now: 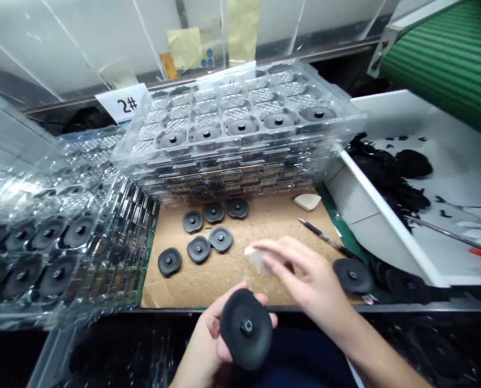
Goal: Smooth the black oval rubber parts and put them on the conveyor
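My left hand (208,337) grips a black dished disc (254,345) with a short hollow stub at its centre. The disc is tilted so its concave face points up, at the front edge of the cardboard sheet (260,291). Pinched in the fingers of my right hand (315,277) is a small white pad (257,258), slightly blurred, held above the cardboard and apart from the disc. Several similar discs (199,249) lie stub-up on the cardboard to the left. Behind my right hand lie a pen (319,231) and another white wedge-shaped pad (307,201).
A stack of clear trays (224,156) stands at the back, discs in its front row. More stacked trays with discs (48,231) stand left. At right are a white bin (386,226) with black scraps, more discs (352,276) and a green conveyor belt (446,59).
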